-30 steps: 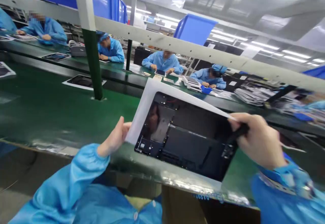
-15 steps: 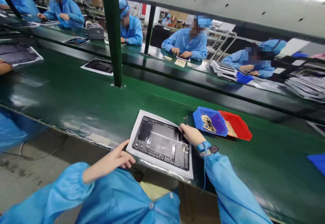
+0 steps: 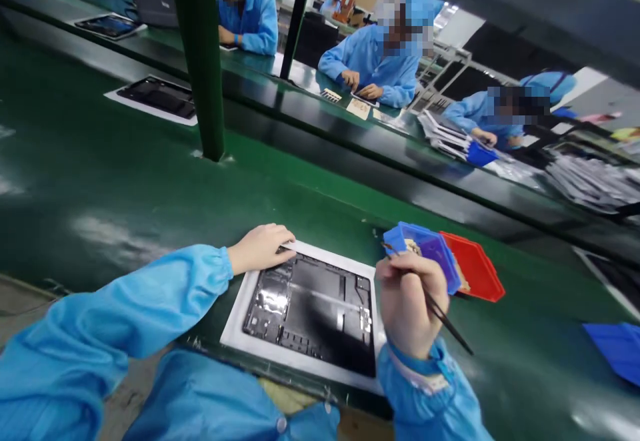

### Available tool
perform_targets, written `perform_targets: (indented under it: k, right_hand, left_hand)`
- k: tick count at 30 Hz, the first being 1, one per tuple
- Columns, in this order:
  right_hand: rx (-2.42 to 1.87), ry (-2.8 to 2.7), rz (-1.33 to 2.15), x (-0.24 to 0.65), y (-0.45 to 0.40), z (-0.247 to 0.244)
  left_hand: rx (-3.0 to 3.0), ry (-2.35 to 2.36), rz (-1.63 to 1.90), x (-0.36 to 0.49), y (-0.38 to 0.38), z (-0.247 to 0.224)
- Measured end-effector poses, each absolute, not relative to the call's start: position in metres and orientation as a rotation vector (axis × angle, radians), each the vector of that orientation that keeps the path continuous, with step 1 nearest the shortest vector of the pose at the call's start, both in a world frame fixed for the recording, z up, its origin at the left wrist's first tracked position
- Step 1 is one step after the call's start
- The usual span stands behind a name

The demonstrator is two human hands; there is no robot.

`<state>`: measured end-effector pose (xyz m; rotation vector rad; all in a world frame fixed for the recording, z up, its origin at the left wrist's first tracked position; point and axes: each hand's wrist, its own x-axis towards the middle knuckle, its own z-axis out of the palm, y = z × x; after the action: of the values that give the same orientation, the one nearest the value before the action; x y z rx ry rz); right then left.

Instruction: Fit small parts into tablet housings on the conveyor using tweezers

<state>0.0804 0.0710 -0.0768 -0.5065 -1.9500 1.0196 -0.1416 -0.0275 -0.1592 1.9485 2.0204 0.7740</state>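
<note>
A black tablet housing [image 3: 315,314] lies on a white sheet [image 3: 235,324] on the green bench in front of me. My left hand [image 3: 263,247] rests on its upper left corner, fingers together; whether they grip the edge is hard to tell. Over the right side of the housing, my right hand [image 3: 413,301] is closed around dark tweezers [image 3: 453,331], whose tip points up and left. Just behind that hand stands a blue bin [image 3: 435,251] with small pale pieces in it, touching a red bin [image 3: 483,271].
A green post [image 3: 200,61] rises from the bench at upper left, beside another housing on a sheet [image 3: 157,97]. A blue item [image 3: 615,354] lies at far right. Across a raised rail [image 3: 325,134], people in blue work at another bench.
My left hand has moved from the near left edge up to the housing's far left corner. My right hand has lifted and now shows tweezers. The view has shifted.
</note>
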Motion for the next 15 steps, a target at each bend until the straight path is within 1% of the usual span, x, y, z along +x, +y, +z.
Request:
perform_targets:
  k: [3,5,10,15]
  right_hand:
    - [-0.487,-1.656,1.405,0.046,0.056,-0.092]
    - [-0.519,-1.560,1.553,0.029,0.056,-0.110]
    - [-0.630,-1.532,1.690,0.019,0.064,-0.146]
    - [-0.816,-1.430,1.820,0.022,0.065,-0.155]
  left_hand:
    - [1.992,1.977,0.763,-0.138,-0.014,-0.167]
    - [2.001,1.946,0.757,-0.141,-0.014,-0.170]
    - [2.056,1.836,0.810,-0.160,-0.025,-0.173]
    - [2.104,1.730,0.771,-0.170,-0.029,-0.175]
